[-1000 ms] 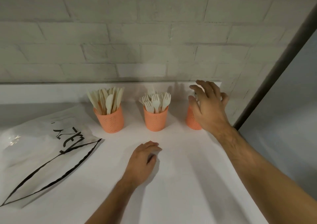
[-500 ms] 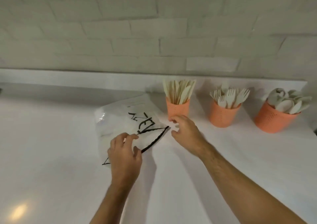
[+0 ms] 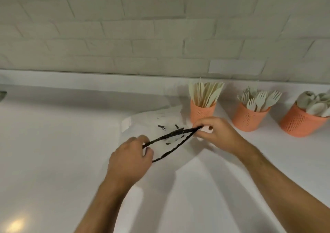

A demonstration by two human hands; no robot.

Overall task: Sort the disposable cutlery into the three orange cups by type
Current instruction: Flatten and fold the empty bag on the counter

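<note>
White counter [image 3: 53, 143], pale brick wall [image 3: 160, 27]

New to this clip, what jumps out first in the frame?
Both hands at centre pull on the black cord handles of a white bag lying on the counter: left hand grips the near end, right hand pinches the far end. At back right stand three orange cups in a row: knives, forks and spoons.

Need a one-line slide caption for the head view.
Both hands grip the black-trimmed bag beside three sorted orange cups.
</note>
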